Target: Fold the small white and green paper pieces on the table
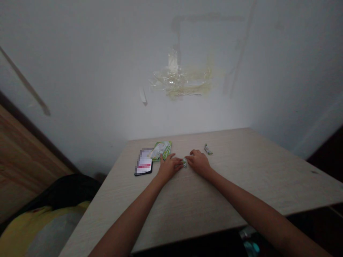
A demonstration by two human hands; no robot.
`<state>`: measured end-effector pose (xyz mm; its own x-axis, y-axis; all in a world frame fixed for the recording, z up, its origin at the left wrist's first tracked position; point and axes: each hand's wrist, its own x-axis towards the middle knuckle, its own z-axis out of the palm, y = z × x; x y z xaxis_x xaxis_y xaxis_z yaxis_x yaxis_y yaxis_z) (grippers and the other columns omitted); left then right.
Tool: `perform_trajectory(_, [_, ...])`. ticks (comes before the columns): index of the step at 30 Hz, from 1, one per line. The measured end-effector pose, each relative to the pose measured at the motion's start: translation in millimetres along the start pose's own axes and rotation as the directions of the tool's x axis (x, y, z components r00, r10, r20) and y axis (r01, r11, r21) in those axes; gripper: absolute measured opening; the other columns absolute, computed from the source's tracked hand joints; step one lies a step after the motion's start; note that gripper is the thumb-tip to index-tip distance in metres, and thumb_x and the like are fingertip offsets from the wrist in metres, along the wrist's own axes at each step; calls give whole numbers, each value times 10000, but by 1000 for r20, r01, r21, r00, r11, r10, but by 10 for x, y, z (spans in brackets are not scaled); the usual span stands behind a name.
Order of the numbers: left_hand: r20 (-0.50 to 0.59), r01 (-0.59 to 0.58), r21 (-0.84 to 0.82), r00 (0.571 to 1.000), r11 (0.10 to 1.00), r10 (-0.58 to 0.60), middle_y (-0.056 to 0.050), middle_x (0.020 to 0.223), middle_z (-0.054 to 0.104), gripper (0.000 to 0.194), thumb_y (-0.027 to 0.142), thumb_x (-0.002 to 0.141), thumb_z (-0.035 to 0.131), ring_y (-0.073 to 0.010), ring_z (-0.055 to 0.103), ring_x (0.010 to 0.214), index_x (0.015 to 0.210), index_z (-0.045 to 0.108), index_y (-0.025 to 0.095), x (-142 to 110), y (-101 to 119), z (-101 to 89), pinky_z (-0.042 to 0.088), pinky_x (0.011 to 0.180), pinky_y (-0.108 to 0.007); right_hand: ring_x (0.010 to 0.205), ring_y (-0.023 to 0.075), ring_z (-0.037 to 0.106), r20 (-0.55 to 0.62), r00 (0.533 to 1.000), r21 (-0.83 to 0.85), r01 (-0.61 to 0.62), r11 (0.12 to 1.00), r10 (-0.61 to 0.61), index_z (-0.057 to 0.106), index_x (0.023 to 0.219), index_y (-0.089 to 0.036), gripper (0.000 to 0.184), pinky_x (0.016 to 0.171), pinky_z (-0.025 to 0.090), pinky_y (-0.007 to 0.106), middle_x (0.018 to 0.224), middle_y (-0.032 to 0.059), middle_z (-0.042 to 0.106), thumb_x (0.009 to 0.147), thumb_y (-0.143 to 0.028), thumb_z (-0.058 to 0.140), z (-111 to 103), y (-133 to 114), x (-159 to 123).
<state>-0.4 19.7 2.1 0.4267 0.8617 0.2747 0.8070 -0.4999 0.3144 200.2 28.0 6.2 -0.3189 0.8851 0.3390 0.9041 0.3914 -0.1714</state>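
Note:
A small folded green-and-white wrapper (184,163) lies on the table between my two hands. My left hand (170,166) has its thumb and forefinger closed at the wrapper's left side, while its other fingers spread outward. From the other side, my right hand (198,162) meets the wrapper with bent fingers, its fingertips near the top edge. Just beyond my left hand is a larger flat green-and-white packet (161,150), partly covered by the fingers. Right of my right hand rests another small folded green-and-white wrapper (208,149).
A phone (144,166) with a lit, partly blurred screen lies left of the packet. The pale wooden table (193,214) meets a wall (107,71) with peeling tape (184,82). Yellow and grey cloth (45,228) sits lower left, beside a wooden panel (18,153).

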Motion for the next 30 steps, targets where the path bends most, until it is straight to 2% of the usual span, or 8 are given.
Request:
perform_trajectory(5, [-43, -17, 33, 999, 999, 19, 18, 1215, 703, 221, 427, 921, 555, -279, 419, 1360, 1083, 701, 392, -17, 2, 26, -82, 1082, -745, 1040, 192, 578, -114, 993, 239, 50, 970, -23, 760, 1023, -209, 221, 943, 448, 309, 1108, 92, 650, 897, -220, 579, 110, 152, 9])
perform_trajectory(10, [-80, -16, 79, 997, 997, 22, 5, 1202, 710, 239, 427, 929, 534, -278, 439, 1345, 1097, 696, 374, -17, 24, 23, -74, 1093, -737, 996, 192, 595, -143, 983, 359, 159, 920, -114, 774, 926, -206, 174, 925, 471, 331, 1050, 85, 662, 838, -155, 633, 123, 190, -13])
perform_trajectory(24, [-83, -19, 110, 996, 994, 28, 1, 1186, 717, 245, 412, 935, 521, -281, 469, 1317, 1108, 688, 369, -16, 26, 32, -56, 1089, -749, 986, 183, 604, -164, 953, 391, 298, 871, -253, 772, 904, -205, 172, 927, 468, 328, 1016, 74, 682, 838, -139, 628, 135, 209, -9])
perform_trajectory(30, [-77, -12, 113, 997, 994, 21, -14, 1180, 719, 240, 395, 938, 517, -284, 467, 1319, 1096, 693, 350, -21, 68, 9, -50, 1086, -755, 957, 187, 602, -136, 951, 308, 306, 901, -277, 770, 893, -198, 158, 887, 471, 317, 965, 74, 689, 823, -147, 638, 39, 149, -28])
